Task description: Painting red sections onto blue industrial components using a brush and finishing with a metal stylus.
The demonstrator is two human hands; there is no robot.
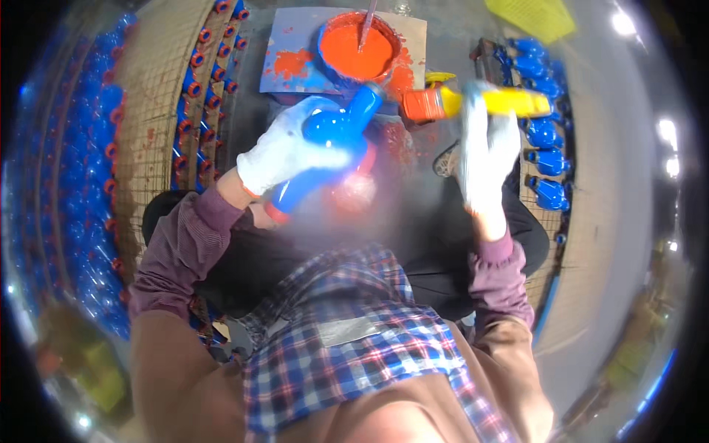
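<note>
My left hand [284,151], in a white glove, is wrapped round a glossy blue branched pipe fitting [347,125]. Red shows at the fitting's lower end and along its right side; the glove hides part of its body. To the right, my gloved right hand [487,151] grips a paintbrush [524,102] by its yellow handle. The wide bristles are coated orange-red and point left toward the fitting, with a gap between them. Beyond the fitting stands a bucket [322,55] of orange-red paint, with a stick [367,28] leaning in it.
Under the bucket lies a paint-splattered board [288,44]. Rows of blue fittings with red ends [193,74] stand at left, beside a dense mass of blue pieces [81,170]. More blue fittings [548,161] line the right side. A yellow sheet [533,16] lies at far right.
</note>
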